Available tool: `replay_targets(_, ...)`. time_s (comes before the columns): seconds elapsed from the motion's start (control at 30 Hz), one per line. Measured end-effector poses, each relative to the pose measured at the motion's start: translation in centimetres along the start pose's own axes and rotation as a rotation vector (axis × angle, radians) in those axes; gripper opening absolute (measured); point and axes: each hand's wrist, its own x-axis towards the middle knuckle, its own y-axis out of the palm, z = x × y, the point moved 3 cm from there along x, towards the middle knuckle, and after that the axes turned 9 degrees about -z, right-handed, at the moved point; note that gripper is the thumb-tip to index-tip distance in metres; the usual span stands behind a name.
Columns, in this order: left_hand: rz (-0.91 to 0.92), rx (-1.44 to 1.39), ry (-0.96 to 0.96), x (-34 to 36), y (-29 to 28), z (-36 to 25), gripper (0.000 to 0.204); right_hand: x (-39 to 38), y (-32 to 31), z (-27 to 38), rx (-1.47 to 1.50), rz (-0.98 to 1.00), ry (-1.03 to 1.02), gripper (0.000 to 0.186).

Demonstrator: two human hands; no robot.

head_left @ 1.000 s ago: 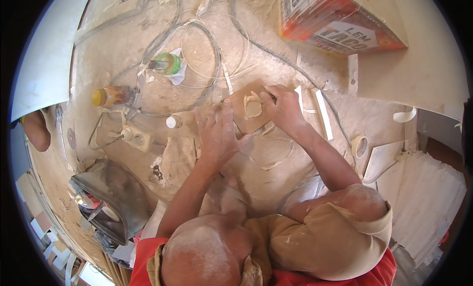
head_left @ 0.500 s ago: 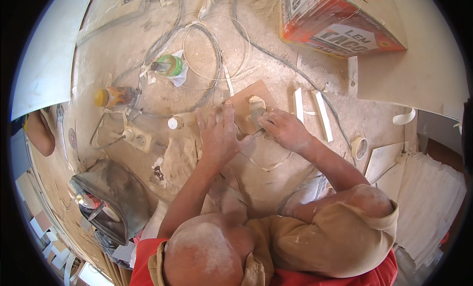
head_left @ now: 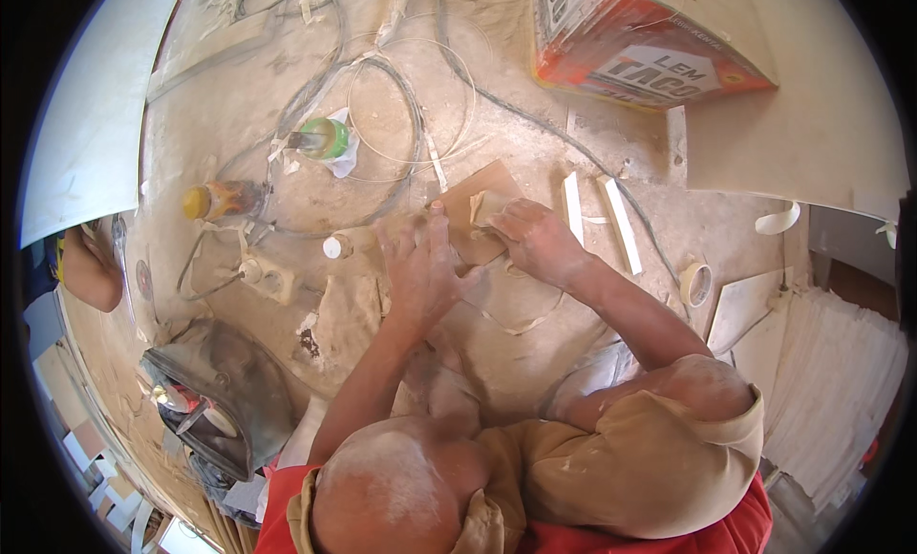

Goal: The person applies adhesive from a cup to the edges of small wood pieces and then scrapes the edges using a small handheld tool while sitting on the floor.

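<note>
A small brown board [head_left: 465,193] lies on the dusty floor in front of me. My left hand [head_left: 422,266] is spread over its left edge, fingers apart and pressed down. At the board's right side, my right hand [head_left: 537,237] is closed on a small flat scraper [head_left: 493,204], with cream-coloured paste along its edge. The scraper's face rests on or just above the board; my fingers hide its near end. Beside my left fingertips lies a pale cylinder with a white round end [head_left: 336,246].
Two white strips [head_left: 621,225] and a tape roll [head_left: 695,285] lie to the right. Beyond are looped cables [head_left: 420,115], a green-topped container [head_left: 330,138] and a red-and-white box [head_left: 659,62]. Left are a yellow-capped bottle [head_left: 222,200], a socket block [head_left: 272,279], a dark bag [head_left: 239,392] and another person's limb [head_left: 91,275].
My right hand has moved slightly left and up with the scraper, which now lies flatter and nearer the board's middle. My left hand stays in place. The whole view has shifted a little.
</note>
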Motion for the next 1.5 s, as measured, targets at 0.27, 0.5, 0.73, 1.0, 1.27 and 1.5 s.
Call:
replay_targets(0.27,0.008,0.001,-0.016,0.2,-0.2,0.0,0.1,0.4,0.2,0.8,-0.022,0.199,-0.028,0.034)
replay_targets(0.5,0.01,0.012,-0.017,0.0,0.3,0.2,0.101,-0.3,0.2,0.8,-0.048,0.265,-0.062,0.037)
replay_targets(0.73,0.053,0.026,-0.03,0.3,-0.7,0.2,0.1,-3.4,0.4,1.7,-0.175,0.073,-0.162,0.043)
replay_targets(1.0,0.127,0.037,-0.067,0.8,-0.1,-0.8,0.096,-6.3,0.7,2.1,-0.065,0.122,0.04,0.045)
replay_targets(1.27,0.043,0.075,-0.036,0.4,-0.1,-0.5,0.095,-10.1,-6.2,0.2,-0.144,-0.325,0.61,0.027)
replay_targets(1.5,0.008,0.039,0.01,0.3,-0.7,0.2,0.072,-11.5,-8.4,-3.3,-0.048,-0.352,0.992,0.033)
